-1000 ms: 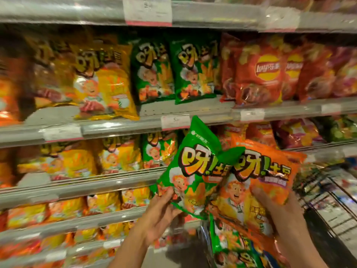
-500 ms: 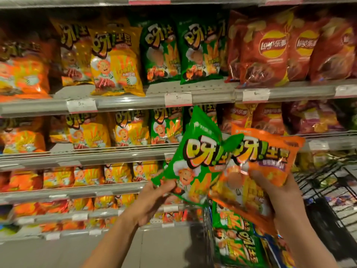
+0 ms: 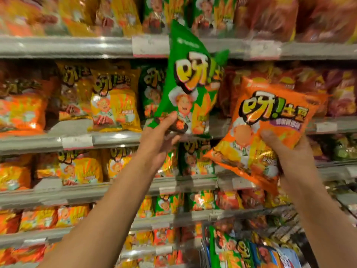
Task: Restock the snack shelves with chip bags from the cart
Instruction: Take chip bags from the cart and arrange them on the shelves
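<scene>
- Two bags are up, and they've split since a moment ago: the green bag (image 3: 190,84) has risen to upper centre of the frame, no longer overlapping the orange bag (image 3: 270,130) at right.
- Left hand (image 3: 160,138) pinches the green bag's bottom corner; right hand (image 3: 289,157) grips the orange bag's lower edge.
- Both are glossy, crinkled foil pillows.
- Four metal shelf rails (image 3: 58,47) show behind; the cart (image 3: 251,250) sits lower right, holding more bags.
</scene>
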A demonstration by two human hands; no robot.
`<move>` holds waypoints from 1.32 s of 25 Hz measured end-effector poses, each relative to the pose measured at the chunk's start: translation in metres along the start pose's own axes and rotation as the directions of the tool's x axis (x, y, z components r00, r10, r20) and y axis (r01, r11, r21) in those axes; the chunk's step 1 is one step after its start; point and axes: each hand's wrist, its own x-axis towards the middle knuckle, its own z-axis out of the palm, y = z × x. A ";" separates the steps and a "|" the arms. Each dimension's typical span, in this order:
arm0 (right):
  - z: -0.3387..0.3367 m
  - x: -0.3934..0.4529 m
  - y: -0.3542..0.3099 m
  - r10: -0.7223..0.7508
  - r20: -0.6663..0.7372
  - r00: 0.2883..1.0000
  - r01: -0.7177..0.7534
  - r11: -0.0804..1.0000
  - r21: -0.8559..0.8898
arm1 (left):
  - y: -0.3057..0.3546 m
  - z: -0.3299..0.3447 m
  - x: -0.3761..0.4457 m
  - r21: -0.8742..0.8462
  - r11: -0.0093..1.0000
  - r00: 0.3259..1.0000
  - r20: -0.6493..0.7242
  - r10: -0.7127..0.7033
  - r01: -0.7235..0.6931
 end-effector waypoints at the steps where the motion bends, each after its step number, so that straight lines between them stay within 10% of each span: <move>1: 0.007 0.003 0.000 0.005 0.009 1.000 -0.005 1.000 0.009 | 0.002 0.007 0.006 0.058 0.998 1.000 0.000 0.031 -0.031; 13: 0.038 0.020 0.028 0.086 0.062 0.994 -0.089 0.995 0.043 | -0.029 -0.034 0.013 0.214 0.977 0.995 -0.091 0.039 -0.018; 19: 0.027 0.073 0.027 0.156 0.210 0.965 -0.165 0.986 0.027 | -0.013 -0.018 0.020 0.679 0.728 0.995 0.079 0.056 -0.095; 27: 0.019 0.116 0.024 0.104 0.309 0.945 -0.144 0.983 0.110 | -0.001 0.046 0.082 0.691 0.711 0.979 -0.024 0.202 -0.130; 33: 0.014 0.129 0.037 0.143 0.341 0.929 -0.185 0.978 0.095 | -0.004 0.048 0.117 0.820 0.573 1.000 -0.007 -0.020 0.017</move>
